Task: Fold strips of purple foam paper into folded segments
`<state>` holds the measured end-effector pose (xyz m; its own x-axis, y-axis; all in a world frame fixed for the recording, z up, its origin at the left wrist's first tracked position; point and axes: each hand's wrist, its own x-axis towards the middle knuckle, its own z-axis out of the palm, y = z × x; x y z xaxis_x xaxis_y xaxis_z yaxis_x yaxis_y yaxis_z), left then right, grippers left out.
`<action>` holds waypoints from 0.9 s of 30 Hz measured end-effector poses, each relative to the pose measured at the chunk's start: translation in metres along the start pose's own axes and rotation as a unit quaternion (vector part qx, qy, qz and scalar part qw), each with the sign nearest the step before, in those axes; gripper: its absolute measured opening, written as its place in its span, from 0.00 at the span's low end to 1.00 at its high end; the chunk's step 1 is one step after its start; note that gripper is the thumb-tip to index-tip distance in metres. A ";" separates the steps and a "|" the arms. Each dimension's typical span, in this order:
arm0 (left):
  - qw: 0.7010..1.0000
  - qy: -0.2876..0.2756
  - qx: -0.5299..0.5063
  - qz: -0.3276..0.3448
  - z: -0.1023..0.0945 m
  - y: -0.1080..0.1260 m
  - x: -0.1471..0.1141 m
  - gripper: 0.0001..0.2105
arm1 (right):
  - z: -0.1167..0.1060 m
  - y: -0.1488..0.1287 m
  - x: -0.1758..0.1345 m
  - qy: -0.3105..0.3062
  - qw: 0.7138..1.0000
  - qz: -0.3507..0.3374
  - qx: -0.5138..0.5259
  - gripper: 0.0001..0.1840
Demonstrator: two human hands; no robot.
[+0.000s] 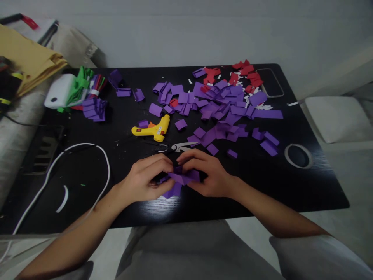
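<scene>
Bare forearms (259,208) cross the desk's (291,186) front edge; by its middle, left hand (147,177) and right hand (208,173) pinch folded purple paper (185,178). Shaping seems underway; next calls for steady fingers.

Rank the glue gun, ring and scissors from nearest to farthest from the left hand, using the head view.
From the left hand:
1. Scissors: just beyond the hand, slightly right.
2. Glue gun: farther back, past the scissors.
3. Ring: far over to the right.

Two hands (147,177), one glue gun (154,129), one pair of scissors (174,147)
</scene>
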<state>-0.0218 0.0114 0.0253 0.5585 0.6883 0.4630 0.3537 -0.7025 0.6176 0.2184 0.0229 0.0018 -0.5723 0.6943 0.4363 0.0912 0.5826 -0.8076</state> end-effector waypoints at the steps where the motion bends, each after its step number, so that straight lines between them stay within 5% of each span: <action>1: 1.000 0.002 0.002 0.003 0.000 0.000 0.000 0.05 | 0.000 0.000 -0.001 -0.001 1.000 -0.010 -0.009 0.09; 9: 1.000 0.017 0.003 0.017 -0.001 0.002 0.001 0.05 | 0.001 -0.002 -0.004 0.060 0.997 -0.042 -0.030 0.09; 14: 0.991 -0.078 -0.103 -0.017 -0.017 0.001 0.001 0.09 | 0.000 -0.006 -0.001 0.073 0.997 -0.022 -0.006 0.09; 18: 0.977 -0.101 -0.163 -0.089 -0.026 0.000 0.006 0.18 | -0.001 -0.008 0.000 0.066 0.998 -0.014 0.010 0.08; 27: 0.921 -0.175 -0.223 -0.266 -0.025 0.004 0.016 0.05 | 0.003 -0.009 -0.001 0.013 0.998 -0.008 0.056 0.09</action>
<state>-0.0304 0.0242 0.0515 0.6306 0.7583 -0.1655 0.3475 -0.0852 0.9338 0.2159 0.0155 0.0077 -0.5509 0.6976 0.4581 -0.0099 0.5434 -0.8394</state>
